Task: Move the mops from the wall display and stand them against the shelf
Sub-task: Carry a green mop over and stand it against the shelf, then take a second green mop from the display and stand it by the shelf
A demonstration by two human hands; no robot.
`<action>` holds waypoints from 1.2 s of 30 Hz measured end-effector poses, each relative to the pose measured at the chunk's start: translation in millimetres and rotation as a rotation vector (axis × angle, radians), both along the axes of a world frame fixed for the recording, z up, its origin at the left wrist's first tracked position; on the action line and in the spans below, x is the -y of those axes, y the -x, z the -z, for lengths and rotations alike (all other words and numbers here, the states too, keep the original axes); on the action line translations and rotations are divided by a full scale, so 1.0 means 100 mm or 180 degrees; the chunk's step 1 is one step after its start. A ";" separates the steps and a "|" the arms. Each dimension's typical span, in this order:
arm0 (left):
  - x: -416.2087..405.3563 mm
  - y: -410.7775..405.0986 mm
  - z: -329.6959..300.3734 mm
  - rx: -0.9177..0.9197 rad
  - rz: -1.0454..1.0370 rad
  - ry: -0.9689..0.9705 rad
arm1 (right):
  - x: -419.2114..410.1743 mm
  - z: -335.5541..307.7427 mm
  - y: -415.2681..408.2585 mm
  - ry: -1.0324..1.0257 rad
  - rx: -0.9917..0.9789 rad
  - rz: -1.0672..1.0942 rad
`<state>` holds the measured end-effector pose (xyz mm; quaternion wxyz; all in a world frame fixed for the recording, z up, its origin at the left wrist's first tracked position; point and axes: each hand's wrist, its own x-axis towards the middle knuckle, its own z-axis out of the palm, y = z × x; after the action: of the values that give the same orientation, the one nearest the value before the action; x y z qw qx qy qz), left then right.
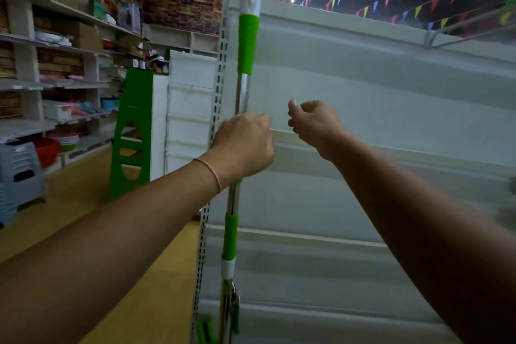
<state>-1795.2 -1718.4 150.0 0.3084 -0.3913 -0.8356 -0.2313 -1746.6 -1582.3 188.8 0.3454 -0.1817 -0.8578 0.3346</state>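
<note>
We are at the placing step: the mop [245, 45] stands nearly upright against the white shelf [363, 86], its pole running beside the perforated upright [220, 70]. Our left hand [244, 145] holds the pole at mid-height, the grip wrapped round it between the upper green sleeve and the lower one. Our right hand [314, 123] hangs just beside the pole, apart from it, fingers loosely curled and holding nothing.

The mop head at the bottom edge is only partly visible, so we cannot tell how it sits on the floor. We judge that the next move calls for checking that the pole leans stably on the shelf panel before the left grip releases.

Containers: on the far left shelving [55, 84], pale tubs and basins [110, 103] sit in rows; their contents cannot be made out.
</note>
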 end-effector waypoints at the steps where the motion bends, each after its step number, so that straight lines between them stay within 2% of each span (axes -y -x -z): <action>1: -0.09 -0.12 0.01 0.0075 0.0084 0.0002 | -0.09 0.04 -0.16 -0.0082 0.0004 0.0043; 5: -0.58 -0.64 0.04 0.0277 0.0374 0.0022 | -0.54 0.20 -0.95 -0.0346 0.0055 0.0271; 9: -1.21 -1.28 0.17 0.0522 0.0783 -0.0018 | -1.11 0.35 -1.91 -0.0320 0.0060 0.0561; 13: -1.94 -2.14 0.28 0.0707 0.1414 -0.0111 | -1.73 0.54 -3.02 -0.0203 0.0065 0.0923; 19: -3.00 -3.56 0.40 0.0790 0.2232 -0.0038 | -2.53 0.80 -4.75 -0.0370 0.0255 0.1691; 28: -4.22 -5.51 0.66 0.0827 0.3393 0.0289 | -3.12 1.17 -7.02 -0.0102 0.0306 0.2727; 36: -5.30 -6.78 1.00 0.0891 0.4211 0.0664 | -3.65 1.48 -8.33 0.0253 0.0162 0.3519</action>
<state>-1117.0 -1188.9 50.2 -0.0481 -0.8137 -0.4707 -0.3378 -913.7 -1217.6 40.7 0.4416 -0.6257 -0.6295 0.1312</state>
